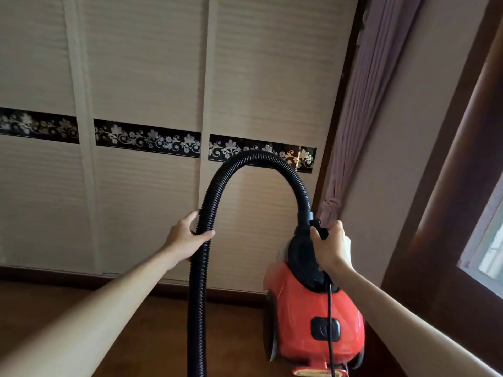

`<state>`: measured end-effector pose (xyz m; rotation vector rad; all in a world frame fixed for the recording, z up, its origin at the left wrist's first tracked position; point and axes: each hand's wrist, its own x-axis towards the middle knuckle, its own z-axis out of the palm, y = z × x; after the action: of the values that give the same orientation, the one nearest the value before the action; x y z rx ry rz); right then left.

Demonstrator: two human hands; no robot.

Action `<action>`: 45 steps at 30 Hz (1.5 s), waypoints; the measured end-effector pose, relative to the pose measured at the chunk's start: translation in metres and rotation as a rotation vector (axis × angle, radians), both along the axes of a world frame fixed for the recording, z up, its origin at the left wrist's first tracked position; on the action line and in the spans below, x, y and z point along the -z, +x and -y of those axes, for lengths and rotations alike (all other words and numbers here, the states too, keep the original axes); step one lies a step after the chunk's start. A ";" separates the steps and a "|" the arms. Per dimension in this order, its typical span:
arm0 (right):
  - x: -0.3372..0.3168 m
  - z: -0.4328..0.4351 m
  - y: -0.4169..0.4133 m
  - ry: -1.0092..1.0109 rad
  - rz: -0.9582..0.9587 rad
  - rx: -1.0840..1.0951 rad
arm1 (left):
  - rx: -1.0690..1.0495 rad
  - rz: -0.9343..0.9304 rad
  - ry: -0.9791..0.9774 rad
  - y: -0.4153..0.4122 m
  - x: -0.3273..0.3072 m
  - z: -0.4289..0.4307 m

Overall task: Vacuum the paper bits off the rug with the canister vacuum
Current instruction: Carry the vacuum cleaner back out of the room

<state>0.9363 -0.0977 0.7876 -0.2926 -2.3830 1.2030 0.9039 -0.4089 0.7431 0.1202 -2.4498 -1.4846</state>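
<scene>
2 grips engaged: left grip (187, 235) wraps the corrugated hose (198, 295); right grip (330, 248) clamps the top of the red canister vacuum (296, 308), upright beside the wardrobe doors (147, 77). The rug is out of view. Risk: the hanging power cord (330, 338) could snag and swing the canister.

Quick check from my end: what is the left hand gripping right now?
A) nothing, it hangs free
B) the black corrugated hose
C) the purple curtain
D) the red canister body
B: the left hand has its fingers and thumb curled round the black corrugated hose, while the right hand grips at the top of the red canister vacuum.
</scene>
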 end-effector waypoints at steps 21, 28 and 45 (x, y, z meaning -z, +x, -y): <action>0.008 0.051 -0.284 -0.050 -0.088 0.088 | 0.135 0.027 -0.011 -0.309 -0.006 0.027; 0.030 0.043 -0.371 -0.054 -0.053 0.104 | 0.202 0.066 0.013 -0.397 0.003 0.017; 0.078 0.021 -0.596 -0.072 0.010 0.190 | 0.320 0.026 -0.120 -0.651 0.034 -0.011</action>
<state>0.3405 -0.1183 0.7098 -0.5362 -2.2646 1.2012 0.2526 -0.3978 0.7091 -0.2920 -2.6676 -1.4542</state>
